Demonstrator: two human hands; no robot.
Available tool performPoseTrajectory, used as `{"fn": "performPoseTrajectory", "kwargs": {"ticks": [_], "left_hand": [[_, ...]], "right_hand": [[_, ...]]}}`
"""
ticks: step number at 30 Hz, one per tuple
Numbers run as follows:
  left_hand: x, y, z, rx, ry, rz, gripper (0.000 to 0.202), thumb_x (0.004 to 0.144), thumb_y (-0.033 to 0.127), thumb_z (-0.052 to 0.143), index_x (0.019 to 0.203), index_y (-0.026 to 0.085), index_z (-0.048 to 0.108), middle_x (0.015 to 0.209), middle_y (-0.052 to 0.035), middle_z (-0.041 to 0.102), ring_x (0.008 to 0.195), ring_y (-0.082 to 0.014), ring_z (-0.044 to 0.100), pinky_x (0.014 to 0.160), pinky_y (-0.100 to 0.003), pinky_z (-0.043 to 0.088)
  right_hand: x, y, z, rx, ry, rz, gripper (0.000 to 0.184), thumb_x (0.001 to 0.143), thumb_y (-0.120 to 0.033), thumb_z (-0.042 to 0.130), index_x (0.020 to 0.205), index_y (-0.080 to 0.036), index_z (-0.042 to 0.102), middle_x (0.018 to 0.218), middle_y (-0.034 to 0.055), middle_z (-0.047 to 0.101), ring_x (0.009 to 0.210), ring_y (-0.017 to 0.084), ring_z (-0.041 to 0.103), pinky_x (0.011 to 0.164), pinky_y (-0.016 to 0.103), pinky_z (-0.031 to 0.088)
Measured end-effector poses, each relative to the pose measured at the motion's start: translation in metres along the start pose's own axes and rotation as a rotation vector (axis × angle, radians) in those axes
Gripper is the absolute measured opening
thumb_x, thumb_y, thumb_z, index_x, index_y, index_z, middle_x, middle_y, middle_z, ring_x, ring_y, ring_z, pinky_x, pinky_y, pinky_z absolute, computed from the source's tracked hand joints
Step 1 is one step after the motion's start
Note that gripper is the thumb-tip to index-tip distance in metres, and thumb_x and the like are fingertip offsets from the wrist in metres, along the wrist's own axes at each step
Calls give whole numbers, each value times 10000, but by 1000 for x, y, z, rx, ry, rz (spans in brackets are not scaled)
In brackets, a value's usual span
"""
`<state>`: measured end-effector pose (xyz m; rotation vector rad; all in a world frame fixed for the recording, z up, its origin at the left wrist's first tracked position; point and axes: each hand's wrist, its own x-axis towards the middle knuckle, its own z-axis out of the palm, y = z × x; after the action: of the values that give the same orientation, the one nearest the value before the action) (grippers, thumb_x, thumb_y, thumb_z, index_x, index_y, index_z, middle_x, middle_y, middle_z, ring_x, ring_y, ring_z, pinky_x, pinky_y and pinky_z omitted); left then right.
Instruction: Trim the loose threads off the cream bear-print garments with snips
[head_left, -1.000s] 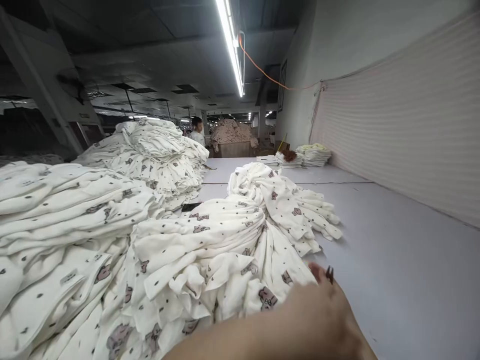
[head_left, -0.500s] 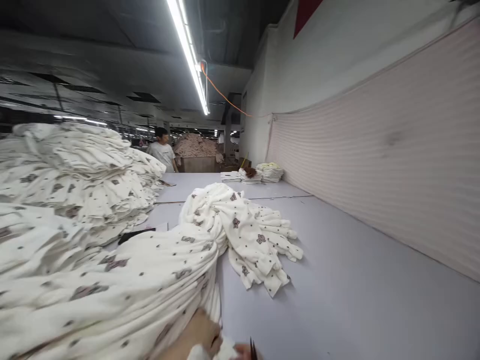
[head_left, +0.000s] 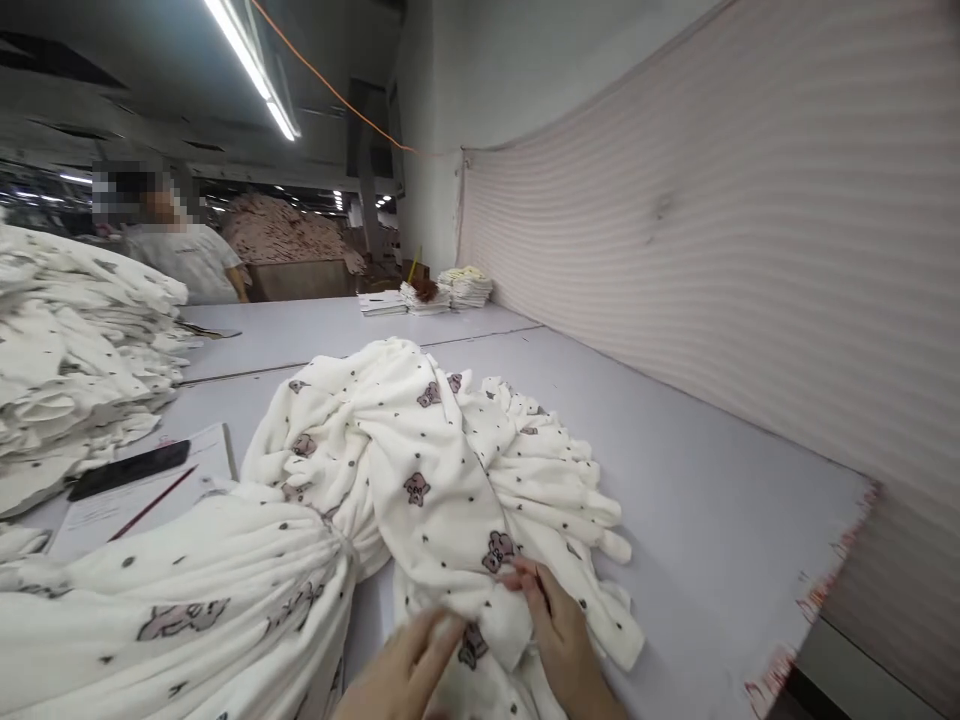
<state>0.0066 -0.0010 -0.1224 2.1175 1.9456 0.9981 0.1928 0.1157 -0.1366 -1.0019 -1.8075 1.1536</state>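
Observation:
A bundle of white garments with small bear prints (head_left: 435,470) lies on the grey table (head_left: 705,500) in front of me. My left hand (head_left: 401,670) rests on the near end of the cloth with its fingers stretched forward. My right hand (head_left: 559,635) pinches a fold of the same cloth at the bundle's near edge. The small snips seen a moment ago are hidden now.
A larger heap of the same garments (head_left: 172,610) fills the near left, and a tall stack (head_left: 67,360) stands further left. A phone (head_left: 127,470), paper and pencil lie between. Another person (head_left: 176,250) stands at the far left. Folded stacks (head_left: 450,290) sit by the striped wall.
The view has swung right and down. Both hands have come onto the near end of the bundle, and the snips that showed at the bottom edge are out of sight.

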Motion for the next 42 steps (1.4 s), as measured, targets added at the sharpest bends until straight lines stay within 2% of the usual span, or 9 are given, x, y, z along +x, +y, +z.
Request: {"fn": "performPoseTrajectory", "kwargs": {"ticks": [6, 11, 14, 18, 22, 27, 30, 34, 42], "left_hand": [[72, -6, 26, -247, -317, -13, 343, 808, 13, 430, 947, 206, 677, 1094, -67, 679, 1043, -225, 598, 926, -365, 469], [73, -7, 15, -340, -408, -44, 300, 935, 213, 374, 803, 194, 643, 841, -10, 686, 825, -167, 641, 760, -252, 522], [69, -5, 13, -346, -438, -57, 334, 942, 255, 385, 708, 193, 616, 714, 12, 657, 685, -154, 625, 629, -220, 518], [53, -5, 9, -282, -263, -125, 185, 931, 297, 428, 890, 200, 580, 927, -57, 634, 875, -223, 603, 780, -339, 514], [13, 1, 15, -269, 37, -117, 141, 893, 282, 476, 1020, 232, 508, 1055, -111, 554, 927, -260, 574, 811, -408, 513], [-15, 13, 37, -298, 62, 39, 327, 746, 165, 601, 1049, 248, 509, 1191, -127, 530, 1108, -298, 529, 902, -428, 485], [-11, 10, 34, -328, 31, 51, 259, 788, 58, 458, 956, 245, 516, 1106, -100, 570, 1033, -239, 575, 834, -351, 509], [-3, 4, 20, -328, 64, 101, 247, 814, 36, 432, 914, 248, 509, 951, -62, 603, 901, -211, 598, 752, -304, 495], [-3, 9, 16, -308, 132, 134, 252, 806, 28, 432, 891, 238, 542, 888, -52, 622, 831, -203, 604, 725, -293, 490]], "right_hand": [[-29, 10, -17, -5, 130, 111, 383, 952, -473, 413, 1119, -203, 627, 931, 80, 713, 826, 231, 681, 782, 337, 528], [-45, -6, -6, -14, 236, 17, 288, 887, -364, 530, 1123, -272, 667, 1138, 72, 654, 1092, 256, 594, 926, 327, 462], [-34, -21, 5, 61, 116, 31, 316, 771, -267, 655, 1083, -285, 699, 1167, 46, 641, 1088, 253, 575, 939, 305, 431], [-17, -17, 16, 219, 109, 229, 149, 816, -323, 615, 733, -208, 659, 692, 0, 636, 702, 189, 601, 670, 265, 462], [-22, -7, 31, 347, 222, 416, 280, 912, -417, 455, 950, -178, 595, 731, 25, 666, 636, 180, 622, 556, 253, 462], [-33, -9, 44, 393, 234, 513, 381, 905, -497, 409, 929, -164, 592, 583, -20, 579, 381, 125, 463, 346, 215, 295], [-36, -11, 34, 309, 285, 473, 305, 849, -484, 496, 881, -195, 586, 611, -26, 563, 455, 138, 487, 398, 224, 347], [-50, -26, 11, 67, 331, 308, 250, 694, -370, 705, 895, -250, 618, 907, 32, 643, 865, 238, 598, 693, 278, 466], [-76, -60, 12, -424, 36, -36, 208, 826, -273, 594, 1005, -347, 668, 903, -5, 718, 776, 213, 691, 596, 243, 493]]}}
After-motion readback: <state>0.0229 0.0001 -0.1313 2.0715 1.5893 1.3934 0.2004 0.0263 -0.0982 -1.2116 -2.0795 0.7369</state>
